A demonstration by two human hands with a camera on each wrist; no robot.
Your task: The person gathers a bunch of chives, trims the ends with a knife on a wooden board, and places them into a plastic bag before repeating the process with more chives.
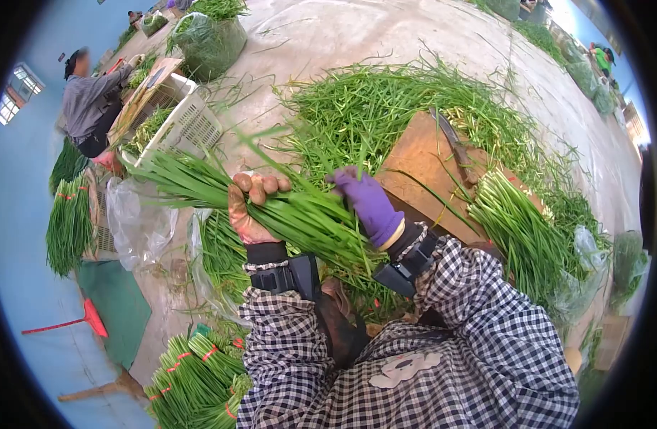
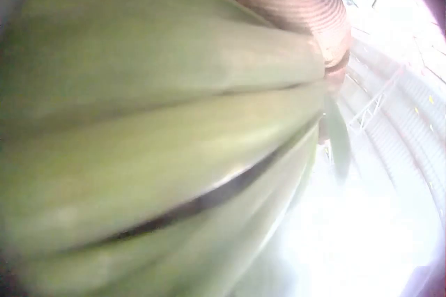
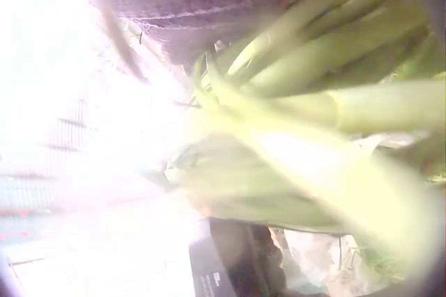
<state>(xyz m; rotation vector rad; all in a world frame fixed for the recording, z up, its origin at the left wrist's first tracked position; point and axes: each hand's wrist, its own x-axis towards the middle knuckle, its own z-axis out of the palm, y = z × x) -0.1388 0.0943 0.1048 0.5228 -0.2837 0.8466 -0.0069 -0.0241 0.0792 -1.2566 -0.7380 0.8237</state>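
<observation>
My bare, soiled left hand (image 1: 253, 207) grips a thick bunch of garlic chives (image 1: 307, 225), its fingers curled over the long flat leaves. The leaf ends fan out to the left; the stems run right and down toward my lap. Broad leaves (image 2: 153, 137) fill the left wrist view close up. My right hand (image 1: 368, 204), in a purple glove, is beside the bunch with bent fingers, pinching a few loose leaves that blur with motion. In the right wrist view the glove (image 3: 202, 15) shows above pale stems (image 3: 300, 109).
Loose chives (image 1: 350, 107) heap on the floor ahead. A knife (image 1: 453, 146) lies on a brown board (image 1: 418, 161), beside a pile of trimmed chives (image 1: 518, 229). Tied bundles (image 1: 192, 379) lie lower left. A white crate (image 1: 192, 118) stands near another seated person (image 1: 92, 100).
</observation>
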